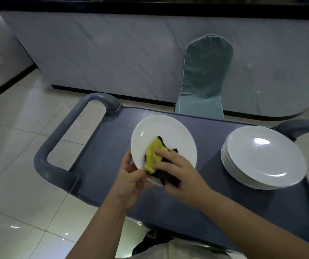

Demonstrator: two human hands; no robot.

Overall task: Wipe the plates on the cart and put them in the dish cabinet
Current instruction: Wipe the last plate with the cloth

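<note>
One white plate (168, 131) is held tilted above the left half of the grey cart (108, 146) in the head view, the only view given. The left hand (129, 176) pinches the plate's near rim, with the thumb on top and the fingers curled below. The right hand (176, 165) grips a yellow and dark cloth (152, 157) and presses it on the near part of the plate's face. On the right side of the cart stands a stack of plates (263, 156), well apart from the held one. Behind the cart are a covered chair (204, 77) and a marbled counter (112, 53). No dish cabinet shows.

The step in hand seems to be the wiping of this plate. To do it well, the left hand probably needs a firm hold, because a smooth plate pinched at one edge may slip when the cloth pushes. The cloth should go in circles from the middle out to the far rim, and then over the underside. It is safer to work low over the cart, away from the stack.
</note>
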